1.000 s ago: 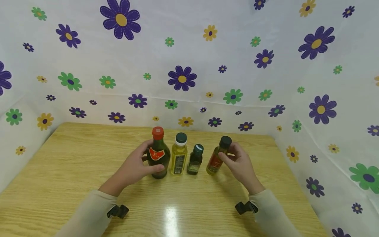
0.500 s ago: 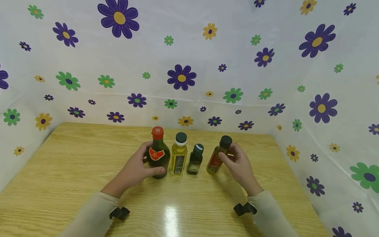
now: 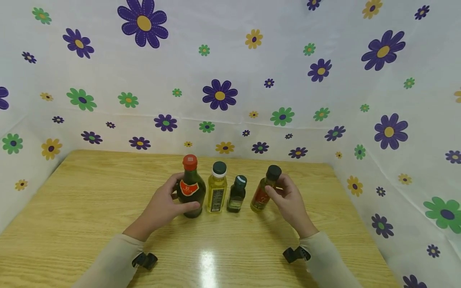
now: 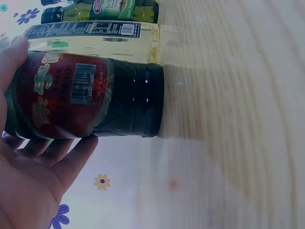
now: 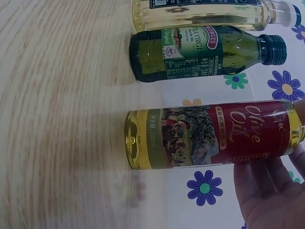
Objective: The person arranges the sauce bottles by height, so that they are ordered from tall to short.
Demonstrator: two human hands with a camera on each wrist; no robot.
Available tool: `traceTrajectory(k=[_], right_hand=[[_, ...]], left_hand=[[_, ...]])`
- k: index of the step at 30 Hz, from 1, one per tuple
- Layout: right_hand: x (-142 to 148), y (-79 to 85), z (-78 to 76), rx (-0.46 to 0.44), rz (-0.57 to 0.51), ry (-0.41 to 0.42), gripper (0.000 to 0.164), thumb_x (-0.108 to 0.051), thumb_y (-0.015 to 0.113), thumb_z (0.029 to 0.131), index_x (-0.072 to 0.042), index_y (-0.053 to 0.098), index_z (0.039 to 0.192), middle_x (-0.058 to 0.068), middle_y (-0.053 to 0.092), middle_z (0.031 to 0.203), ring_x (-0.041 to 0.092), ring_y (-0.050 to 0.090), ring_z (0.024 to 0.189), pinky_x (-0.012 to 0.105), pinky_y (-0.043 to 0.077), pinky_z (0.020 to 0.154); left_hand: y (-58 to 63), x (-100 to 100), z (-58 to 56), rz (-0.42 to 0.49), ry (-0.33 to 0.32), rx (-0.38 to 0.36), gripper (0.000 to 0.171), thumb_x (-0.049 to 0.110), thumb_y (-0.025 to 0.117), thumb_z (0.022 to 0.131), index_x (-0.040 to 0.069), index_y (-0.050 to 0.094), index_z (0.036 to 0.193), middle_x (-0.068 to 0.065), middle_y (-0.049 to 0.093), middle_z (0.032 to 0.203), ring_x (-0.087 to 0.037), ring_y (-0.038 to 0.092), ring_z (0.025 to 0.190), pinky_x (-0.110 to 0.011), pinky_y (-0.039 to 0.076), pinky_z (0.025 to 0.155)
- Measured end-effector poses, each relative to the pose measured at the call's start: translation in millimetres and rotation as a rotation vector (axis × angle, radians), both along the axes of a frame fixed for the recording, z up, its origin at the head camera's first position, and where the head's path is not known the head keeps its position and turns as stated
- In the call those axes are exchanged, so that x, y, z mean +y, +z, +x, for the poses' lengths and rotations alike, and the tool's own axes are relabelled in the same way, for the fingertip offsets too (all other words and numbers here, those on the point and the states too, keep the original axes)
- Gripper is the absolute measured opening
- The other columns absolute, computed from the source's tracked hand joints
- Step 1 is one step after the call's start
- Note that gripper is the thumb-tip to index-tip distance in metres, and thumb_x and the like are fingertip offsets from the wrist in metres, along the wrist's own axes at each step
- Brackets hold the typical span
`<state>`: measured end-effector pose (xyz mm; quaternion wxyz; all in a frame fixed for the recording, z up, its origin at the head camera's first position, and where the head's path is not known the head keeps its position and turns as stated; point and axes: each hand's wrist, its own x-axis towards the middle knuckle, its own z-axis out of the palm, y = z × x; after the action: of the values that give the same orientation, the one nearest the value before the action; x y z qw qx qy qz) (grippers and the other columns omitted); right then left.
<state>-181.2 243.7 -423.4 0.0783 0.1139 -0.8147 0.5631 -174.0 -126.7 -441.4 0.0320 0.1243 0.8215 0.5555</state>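
My left hand (image 3: 155, 211) grips a dark green glass bottle (image 3: 191, 194) with a red cap and an orange-red neck label. Its thumb lies across the front and the other fingers reach behind. The left wrist view shows a large dark red label (image 4: 71, 90) with a barcode on this bottle. At the right end of the row, my right hand (image 3: 292, 208) holds a small olive oil bottle (image 3: 261, 195) near its upper part, between thumb and fingers. That bottle has a black cap; "Olive Oil" reads on its red label (image 5: 243, 129) in the right wrist view.
Between the held bottles stand a clear bottle of yellow oil (image 3: 216, 192) with a dark green cap and a small dark green olive oil bottle (image 3: 235, 198). The wooden table (image 3: 108, 180) meets a white flower-printed cloth (image 3: 237, 60) at back and sides.
My left forearm has shifted very slightly to the right. Both hands keep their hold, and the bottles stand practically where they stood; the head view has drifted a little.
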Motion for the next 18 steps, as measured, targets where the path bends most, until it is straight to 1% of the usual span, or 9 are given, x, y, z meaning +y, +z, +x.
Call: traceTrajectory(k=[4,7,10,14,18], right_hand=[[-1,-3.0,-0.7,0.005,-0.011,-0.005,0.033,-0.009,0.066,0.102,0.0,0.055,0.132,0.015,0.06,0.124,0.011,0.061,0.113,0.017,0.051,0.097],[-1,-4.8,-0.6,0.02,-0.019,-0.011,0.033,-0.009,0.065,0.103,0.0,0.055,0.132,0.015,0.06,0.124,0.011,0.061,0.113,0.017,0.051,0.097],[-2,-6.4,-0.4,0.033,-0.03,-0.013,0.033,-0.01,0.065,0.103,0.0,0.055,0.132,0.014,0.06,0.123,0.01,0.06,0.113,0.017,0.05,0.098],[-2,-8.2,-0.4,0.053,-0.039,-0.009,0.033,-0.009,0.065,0.103,0.001,0.055,0.132,0.015,0.061,0.122,0.011,0.059,0.113,0.017,0.05,0.098],[-2,-9.7,-0.2,0.06,-0.036,-0.003,0.033,-0.01,0.065,0.103,0.001,0.055,0.133,0.015,0.061,0.122,0.011,0.058,0.113,0.017,0.049,0.099]], left_hand=[[-0.3,-5,0.3,-0.027,0.02,0.032,0.089,0.047,0.09,0.079,0.023,0.043,0.151,-0.004,0.059,0.139,-0.03,0.058,0.127,-0.057,0.05,0.105],[0.5,-11,-0.6,-0.035,0.028,0.053,0.087,0.045,0.089,0.08,0.022,0.044,0.151,-0.004,0.06,0.137,-0.029,0.058,0.125,-0.056,0.052,0.103],[3.8,-19,-2.0,-0.045,0.037,0.072,0.086,0.042,0.089,0.082,0.02,0.044,0.151,-0.006,0.061,0.136,-0.029,0.059,0.124,-0.057,0.053,0.1],[10.3,-28,-7.2,-0.053,0.053,0.088,0.086,0.041,0.088,0.083,0.019,0.042,0.152,-0.006,0.061,0.135,-0.028,0.059,0.123,-0.056,0.053,0.097],[16.1,-34,-15.5,-0.045,0.051,0.096,0.087,0.039,0.088,0.084,0.018,0.039,0.152,-0.007,0.059,0.137,-0.029,0.056,0.126,-0.058,0.051,0.1]])
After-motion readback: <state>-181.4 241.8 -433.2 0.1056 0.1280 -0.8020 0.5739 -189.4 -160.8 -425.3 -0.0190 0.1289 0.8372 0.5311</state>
